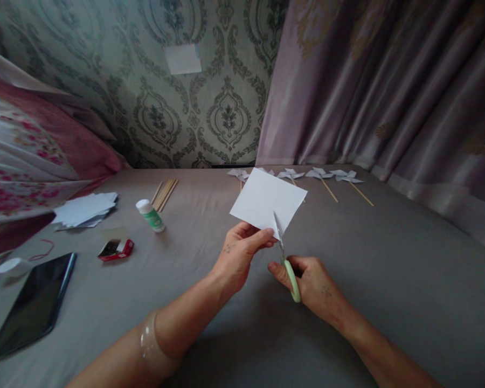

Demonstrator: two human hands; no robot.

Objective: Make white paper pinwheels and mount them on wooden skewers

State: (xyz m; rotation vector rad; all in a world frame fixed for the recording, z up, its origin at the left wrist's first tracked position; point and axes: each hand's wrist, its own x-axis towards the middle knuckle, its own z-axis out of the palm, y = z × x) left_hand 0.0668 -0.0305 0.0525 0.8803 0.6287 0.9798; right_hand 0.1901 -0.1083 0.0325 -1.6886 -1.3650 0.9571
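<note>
My left hand (242,248) pinches a white square sheet of paper (267,199) by its lower edge, thumb on top, holding it up above the cloth. In my right hand (309,280) is a pair of scissors (293,283) with light green handles. Their blades meet the sheet near its bottom corner, one blade lying over the paper's face; the other is hidden behind it. Behind the sheet, several paper pinwheels (319,173) on thin wooden sticks lie in a row at the far side, some partly covered by the sheet.
On the left are a stack of white paper (84,209), several wooden sticks (166,195), a glue stick (150,215) standing upright, a small open red box (116,249), a white round object (13,267) and a dark tablet (32,307). Curtains (347,81) hang at the right.
</note>
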